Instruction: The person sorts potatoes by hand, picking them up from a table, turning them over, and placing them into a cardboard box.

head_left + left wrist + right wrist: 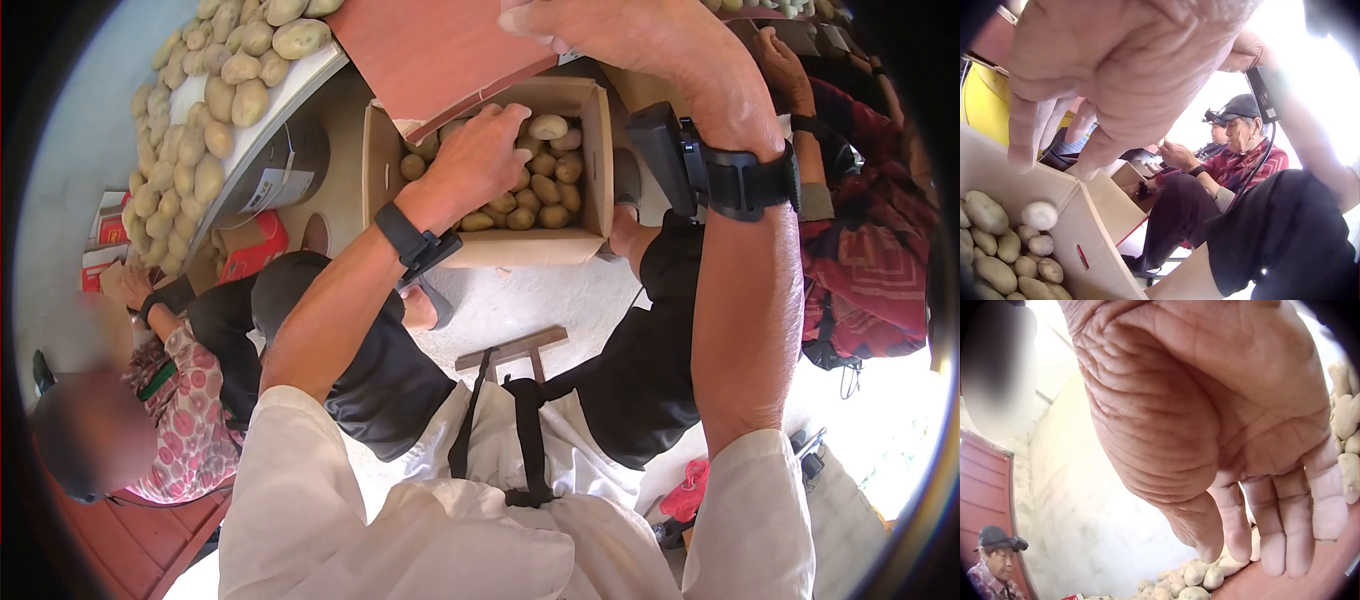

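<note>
My left hand (470, 165) is over a cardboard box (530, 250) of potatoes (545, 190), its fingers loosely bent. In the left wrist view those fingers (1022, 140) point down at the box's edge with nothing held between them. A paler potato (1039, 215) shows below them, above or on top of the others. My right hand (640, 45) reaches over the red tabletop (430, 60) beyond the box. In the right wrist view its fingers (1294, 531) hang nearly straight, and loose potatoes (1194, 575) lie behind them on the red surface.
A pale table (300, 85) heaped with potatoes stands at the left, with a dark bucket (290, 165) beneath it. A person in a patterned shirt (185, 430) sits left, another in a red checked shirt (1266, 162) right. A red carton (255, 245) lies on the floor.
</note>
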### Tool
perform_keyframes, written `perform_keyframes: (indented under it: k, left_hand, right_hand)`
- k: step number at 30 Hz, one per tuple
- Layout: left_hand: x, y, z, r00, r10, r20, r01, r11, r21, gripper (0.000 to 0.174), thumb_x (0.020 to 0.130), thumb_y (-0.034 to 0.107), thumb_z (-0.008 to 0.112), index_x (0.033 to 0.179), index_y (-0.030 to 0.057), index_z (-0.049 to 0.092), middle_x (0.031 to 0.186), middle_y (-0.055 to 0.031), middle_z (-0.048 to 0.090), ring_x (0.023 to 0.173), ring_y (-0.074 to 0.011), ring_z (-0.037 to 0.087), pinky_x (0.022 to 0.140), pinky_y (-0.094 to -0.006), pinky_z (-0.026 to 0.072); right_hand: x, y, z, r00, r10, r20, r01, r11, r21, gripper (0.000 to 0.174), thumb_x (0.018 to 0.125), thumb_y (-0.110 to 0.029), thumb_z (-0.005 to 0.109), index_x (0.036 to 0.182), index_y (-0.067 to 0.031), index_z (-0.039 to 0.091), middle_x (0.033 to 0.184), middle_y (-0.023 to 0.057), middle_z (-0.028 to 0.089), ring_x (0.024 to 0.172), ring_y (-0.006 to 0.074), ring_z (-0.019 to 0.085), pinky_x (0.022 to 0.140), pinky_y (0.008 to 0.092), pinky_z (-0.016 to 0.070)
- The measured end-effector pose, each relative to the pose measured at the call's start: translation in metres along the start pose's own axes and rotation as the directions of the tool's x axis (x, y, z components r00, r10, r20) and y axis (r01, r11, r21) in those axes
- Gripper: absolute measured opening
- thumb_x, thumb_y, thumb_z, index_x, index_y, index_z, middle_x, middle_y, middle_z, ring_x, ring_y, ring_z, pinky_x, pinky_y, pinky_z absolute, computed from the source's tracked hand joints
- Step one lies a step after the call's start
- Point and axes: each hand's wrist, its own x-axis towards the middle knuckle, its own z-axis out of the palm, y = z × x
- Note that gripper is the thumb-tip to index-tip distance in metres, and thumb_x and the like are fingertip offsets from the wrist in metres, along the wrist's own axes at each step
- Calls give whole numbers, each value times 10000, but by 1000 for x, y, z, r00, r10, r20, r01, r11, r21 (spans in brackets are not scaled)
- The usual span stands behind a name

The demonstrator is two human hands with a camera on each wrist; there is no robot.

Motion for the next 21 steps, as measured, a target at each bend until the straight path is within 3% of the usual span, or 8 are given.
perform_keyframes:
  k: [7,10,13,15,16,18,19,21]
  left_hand:
    - [-1,9,-21,999,-37,15,39,997,-73,357,948,173,686,1253,-5,634,1137,-192,710,958,-341,714,842,-419,555]
    - [-5,12,-32,997,-56,-48,53,996,-71,326,951,166,685,1220,-16,656,1098,-197,737,938,-331,728,829,-405,560]
    - [-5,11,-42,993,-12,-117,3,997,-82,309,953,161,680,1207,-15,666,1074,-199,743,950,-325,728,836,-408,558]
    - [-9,15,-49,988,-80,-129,60,987,-147,284,947,141,678,1182,-19,680,1054,-211,745,957,-341,725,851,-413,555]
    - [-10,17,-53,984,-65,-164,43,990,-134,284,947,141,678,1182,-19,680,1054,-211,745,957,-341,725,851,-413,555]
    - [-13,19,-61,978,-60,-202,30,989,-148,275,935,127,686,1167,-20,689,1039,-216,746,942,-335,725,856,-411,555]
    - [-14,21,-68,970,-45,-238,13,991,-134,275,935,127,686,1167,-20,689,1039,-216,746,942,-335,725,856,-411,555]
    - [-18,25,-76,963,-85,-255,13,962,-272,279,896,118,681,1129,-33,695,1018,-259,728,958,-426,703,856,-460,550]
  right_hand:
    - [-8,-13,-6,994,54,-100,-53,998,14,306,928,-285,636,1016,-3,712,1027,201,680,1052,352,621,917,421,488]
    - [-5,-12,-7,988,64,-137,-62,998,20,305,928,-284,635,1014,-1,712,1024,201,681,1050,352,623,916,422,489]
    - [15,4,1,994,-101,-37,97,991,-91,301,922,-275,635,1004,4,715,988,208,686,979,353,648,874,426,507]
    - [33,1,3,989,-53,138,110,889,-445,302,916,-246,642,1047,16,717,956,202,730,896,351,695,799,399,535]
    - [37,15,6,973,-166,158,223,843,-490,300,897,-244,661,1042,13,715,978,210,730,924,359,700,803,406,539]
    - [38,5,7,990,96,100,-68,965,-252,318,892,-249,673,1059,19,709,1013,218,726,944,359,696,812,413,537]
    - [40,6,9,987,144,77,-126,971,-201,332,890,-252,677,1069,26,708,1025,219,726,960,357,697,826,411,537]
    - [36,-4,11,961,273,44,-264,953,-148,374,897,-243,681,1153,29,694,1082,222,725,1022,355,692,890,399,534]
